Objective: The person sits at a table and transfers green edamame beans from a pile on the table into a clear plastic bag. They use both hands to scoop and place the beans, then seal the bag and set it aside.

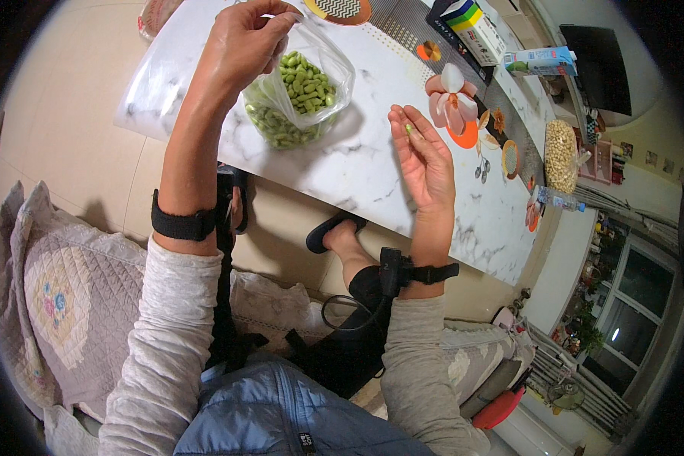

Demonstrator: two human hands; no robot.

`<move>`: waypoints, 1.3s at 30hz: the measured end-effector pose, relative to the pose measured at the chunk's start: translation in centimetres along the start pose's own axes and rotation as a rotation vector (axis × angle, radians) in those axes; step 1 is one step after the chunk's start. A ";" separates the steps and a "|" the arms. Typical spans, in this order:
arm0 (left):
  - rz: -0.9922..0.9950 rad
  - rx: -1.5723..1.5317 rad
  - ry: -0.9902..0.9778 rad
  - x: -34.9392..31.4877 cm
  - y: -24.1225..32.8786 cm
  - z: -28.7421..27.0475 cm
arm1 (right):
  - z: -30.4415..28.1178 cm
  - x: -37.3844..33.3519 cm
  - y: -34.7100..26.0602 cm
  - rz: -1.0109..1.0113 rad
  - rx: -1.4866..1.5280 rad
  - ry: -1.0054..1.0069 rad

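Note:
A clear plastic bag (340, 70) stands with its mouth open on the marble-patterned table (197, 76), near the edge closest to me. Inside it lies a heap of small, plump green beans (305, 85). My left hand (254, 39) is closed in a pinch at the bag's upper rim, with the film rising to its fingertips. To the right, my right hand (425, 163) hovers palm up over the table. Its fingers are close together, and a small green bean (409, 129) shows between thumb and fingers.
A patterned runner with printed flowers (452, 102) crosses the table. Toward its far right side are cartons (539, 61), a bag of pale round pieces (561, 156) and a plastic bottle (558, 199). A quilted sofa cover (76, 304) lies at left.

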State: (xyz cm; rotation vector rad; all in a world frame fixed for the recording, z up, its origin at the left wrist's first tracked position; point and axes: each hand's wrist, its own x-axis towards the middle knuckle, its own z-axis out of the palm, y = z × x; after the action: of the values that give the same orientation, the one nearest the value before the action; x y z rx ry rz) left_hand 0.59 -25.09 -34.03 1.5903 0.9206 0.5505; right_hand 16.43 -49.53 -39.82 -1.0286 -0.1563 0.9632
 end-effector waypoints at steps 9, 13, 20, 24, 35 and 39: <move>0.039 -0.027 -0.008 -0.1 -0.4 -0.4 | 0.4 0.3 0.7 -0.046 -0.138 0.059; 0.003 -0.006 0.007 0.1 -0.4 -0.4 | 1.5 0.7 0.5 -0.060 -0.132 0.020; 0.047 -0.013 0.017 0.0 -0.9 -0.8 | 6.2 1.9 1.8 -0.051 -0.135 -0.028; 0.042 -0.032 0.000 1.0 -2.0 -0.7 | 9.4 3.1 3.8 -0.085 -0.032 -0.110; 0.100 -0.070 0.004 1.6 -3.1 -1.5 | 13.3 4.8 6.6 -0.040 0.218 -0.131; 0.136 -0.027 0.055 1.7 -3.3 -1.3 | 13.1 4.9 6.7 -0.011 0.291 -0.155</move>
State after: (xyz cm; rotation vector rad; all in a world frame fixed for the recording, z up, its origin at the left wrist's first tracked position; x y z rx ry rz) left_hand -0.31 -22.79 -37.15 1.6281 0.8457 0.7024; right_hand 8.39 -36.23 -39.46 -0.6862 -0.1449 1.0223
